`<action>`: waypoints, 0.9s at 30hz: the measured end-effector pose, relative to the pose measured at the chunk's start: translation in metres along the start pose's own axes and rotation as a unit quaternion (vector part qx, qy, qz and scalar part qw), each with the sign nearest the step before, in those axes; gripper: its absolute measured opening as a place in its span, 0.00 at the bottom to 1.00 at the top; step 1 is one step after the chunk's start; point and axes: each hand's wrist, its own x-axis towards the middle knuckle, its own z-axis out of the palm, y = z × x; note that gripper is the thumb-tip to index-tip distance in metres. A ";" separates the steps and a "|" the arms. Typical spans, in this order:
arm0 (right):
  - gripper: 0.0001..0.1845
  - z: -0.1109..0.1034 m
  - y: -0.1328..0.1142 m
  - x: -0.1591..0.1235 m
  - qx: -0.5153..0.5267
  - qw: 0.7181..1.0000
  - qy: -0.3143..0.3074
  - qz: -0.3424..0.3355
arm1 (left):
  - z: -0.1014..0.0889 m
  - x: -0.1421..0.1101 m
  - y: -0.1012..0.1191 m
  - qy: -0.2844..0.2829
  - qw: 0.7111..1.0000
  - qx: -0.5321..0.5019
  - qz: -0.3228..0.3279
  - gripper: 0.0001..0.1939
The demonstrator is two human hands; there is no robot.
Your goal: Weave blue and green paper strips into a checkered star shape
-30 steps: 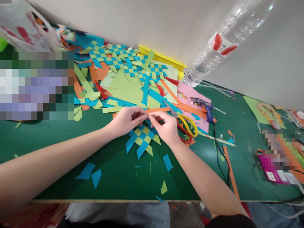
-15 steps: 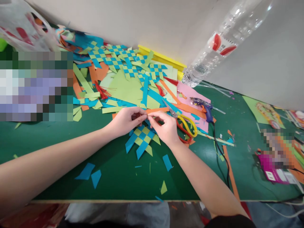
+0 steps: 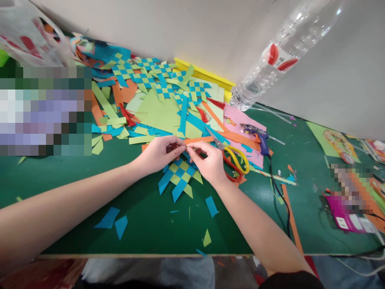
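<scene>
My left hand [image 3: 161,152] and my right hand [image 3: 212,160] meet fingertip to fingertip, each closed in a pinch. What they pinch is too small to make out. Just below the fingers a woven blue and green paper piece [image 3: 181,172] lies on the table, its upper part hidden by my hands. An orange paper strip [image 3: 198,140] runs behind the fingers. Close to my right hand rest scissors [image 3: 237,158] with one yellow and one red handle loop, blades pointing up and left.
Several woven paper pieces [image 3: 144,78] are heaped at the back on a green sheet [image 3: 156,106], near red tassels [image 3: 128,115]. A blue glue gun [image 3: 264,143] with a black cord lies on pink paper. A plastic bottle [image 3: 255,80] stands by the wall. Blue scraps [image 3: 121,226] lie in front.
Almost nothing differs: both hands keep the same pinch in the same place, and the view has shifted very slightly.
</scene>
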 end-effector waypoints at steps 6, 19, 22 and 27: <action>0.07 0.000 -0.001 0.000 -0.013 1.000 0.008 0.000 | 0.001 -0.001 0.003 -0.001 1.000 0.003 0.005 0.11; 0.09 0.000 0.000 0.001 -0.005 1.000 -0.003 0.016 | 0.000 0.000 0.002 -0.003 1.000 0.002 -0.007 0.11; 0.08 0.000 -0.001 0.000 -0.004 1.000 -0.002 0.014 | 0.000 0.000 0.002 -0.004 1.000 0.005 0.000 0.11; 0.08 0.000 -0.001 0.000 -0.004 1.000 -0.005 0.017 | 0.000 -0.001 0.003 -0.006 1.000 0.008 0.002 0.11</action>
